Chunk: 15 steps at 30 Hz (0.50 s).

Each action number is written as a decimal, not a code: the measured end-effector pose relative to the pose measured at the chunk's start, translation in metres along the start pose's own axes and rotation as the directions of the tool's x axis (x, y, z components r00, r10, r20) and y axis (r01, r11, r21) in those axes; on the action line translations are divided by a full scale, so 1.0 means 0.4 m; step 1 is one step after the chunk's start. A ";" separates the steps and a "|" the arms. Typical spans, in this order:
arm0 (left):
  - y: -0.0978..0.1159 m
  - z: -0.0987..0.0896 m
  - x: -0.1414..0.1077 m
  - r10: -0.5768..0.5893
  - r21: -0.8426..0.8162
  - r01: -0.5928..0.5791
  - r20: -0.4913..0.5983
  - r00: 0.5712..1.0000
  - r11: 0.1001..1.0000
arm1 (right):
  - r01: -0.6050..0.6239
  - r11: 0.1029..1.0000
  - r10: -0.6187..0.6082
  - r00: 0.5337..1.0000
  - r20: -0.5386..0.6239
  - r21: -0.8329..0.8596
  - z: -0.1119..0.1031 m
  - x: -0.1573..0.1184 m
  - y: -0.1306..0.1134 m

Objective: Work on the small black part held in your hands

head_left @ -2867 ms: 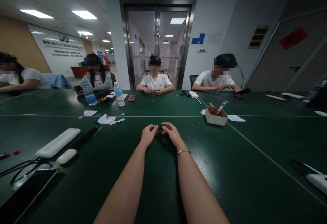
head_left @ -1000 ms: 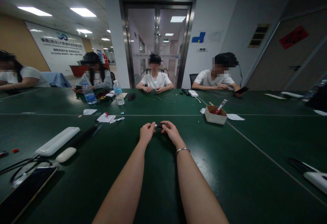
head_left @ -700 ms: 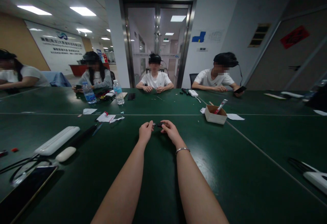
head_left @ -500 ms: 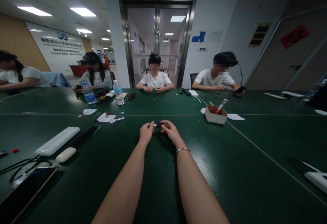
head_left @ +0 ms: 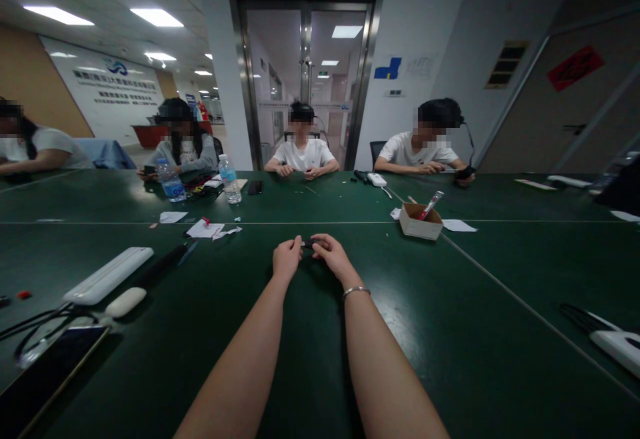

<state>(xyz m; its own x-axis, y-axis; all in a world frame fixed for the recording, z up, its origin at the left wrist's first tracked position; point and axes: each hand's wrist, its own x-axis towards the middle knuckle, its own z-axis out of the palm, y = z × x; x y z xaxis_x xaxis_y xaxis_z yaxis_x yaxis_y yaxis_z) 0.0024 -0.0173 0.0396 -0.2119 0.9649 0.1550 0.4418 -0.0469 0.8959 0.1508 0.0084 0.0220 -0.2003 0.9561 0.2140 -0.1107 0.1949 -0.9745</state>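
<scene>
Both hands meet over the green table (head_left: pixel 320 332) around a small black piece with a silvery end (head_left: pixel 308 244); its exact kind is too small to make out. At its silvery end, my left hand (head_left: pixel 287 259) pinches with thumb and forefinger. My right hand (head_left: pixel 331 255), with a bangle (head_left: pixel 357 291) at the wrist, grips the black end between its fingertips. The piece lies roughly level between the hands, partly covered by the fingers.
On the left lie a white power bank (head_left: pixel 109 275), a white rounded case (head_left: pixel 126 301) and a phone (head_left: pixel 55 372). Torn paper (head_left: pixel 205 228) and a small box (head_left: pixel 421 223) sit farther off. Several people sit across the table, near two water bottles (head_left: pixel 229 180).
My right fingers have come slightly closer to my left hand along the black piece. The whole view has shifted a little. Both hands keep their hold.
</scene>
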 end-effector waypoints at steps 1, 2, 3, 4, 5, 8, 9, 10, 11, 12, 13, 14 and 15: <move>0.002 0.000 -0.002 -0.005 0.001 0.005 -0.007 1.000 1.000 | 0.003 1.000 -0.003 1.000 0.002 0.002 0.001 -0.001 -0.002; 0.003 0.000 -0.003 -0.011 0.004 0.011 -0.013 1.000 1.000 | 0.004 1.000 -0.004 1.000 0.006 0.003 0.001 -0.003 -0.005; 0.004 -0.001 -0.004 -0.018 0.006 0.019 -0.016 1.000 1.000 | 0.002 1.000 -0.002 1.000 0.008 0.003 0.002 -0.004 -0.007; 0.005 -0.001 -0.004 -0.024 0.006 0.025 -0.013 1.000 1.000 | -0.002 1.000 0.002 1.000 0.010 0.002 0.002 -0.004 -0.009; 0.004 -0.002 -0.004 -0.027 0.004 0.027 -0.006 1.000 1.000 | -0.006 1.000 0.006 1.000 0.009 0.001 0.003 -0.004 -0.011; -0.004 -0.001 0.001 0.015 -0.002 -0.015 0.018 1.000 1.000 | -0.024 1.000 0.024 1.000 -0.009 0.001 0.003 -0.002 -0.015; -0.009 0.001 0.003 0.040 -0.002 -0.040 0.024 0.999 0.999 | -0.030 1.000 0.030 0.999 -0.021 0.003 0.003 -0.001 -0.015; -0.015 0.003 0.007 0.065 -0.003 -0.065 0.031 0.997 0.998 | -0.037 0.999 0.038 0.999 -0.035 0.006 0.003 0.000 -0.015; -0.022 0.006 0.011 0.086 -0.009 -0.086 0.046 0.995 0.996 | -0.044 0.999 0.044 0.998 -0.050 0.010 0.003 0.000 -0.015; -0.029 0.010 0.014 0.104 -0.022 -0.103 0.067 0.992 0.994 | -0.048 0.999 0.049 0.997 -0.065 0.016 0.003 0.001 -0.015; -0.035 0.013 0.018 0.123 -0.041 -0.120 0.087 0.989 0.992 | -0.050 0.999 0.051 0.996 -0.078 0.022 0.002 0.001 -0.014; -0.040 0.016 0.021 0.148 -0.068 -0.141 0.101 0.984 0.988 | -0.049 0.998 0.052 0.995 -0.089 0.027 0.002 0.001 -0.014; -0.045 0.018 0.023 0.184 -0.100 -0.173 0.105 0.977 0.980 | -0.050 0.998 0.052 0.994 -0.097 0.030 0.001 0.001 -0.014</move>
<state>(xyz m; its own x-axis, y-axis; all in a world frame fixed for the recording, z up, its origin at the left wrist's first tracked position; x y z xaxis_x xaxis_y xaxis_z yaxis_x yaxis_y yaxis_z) -0.0012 -0.0057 0.0220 -0.0347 0.9616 0.2723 0.3822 -0.2390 0.8926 0.1508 0.0075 0.0273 -0.1110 0.9816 0.1551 -0.1296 0.1405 -0.9816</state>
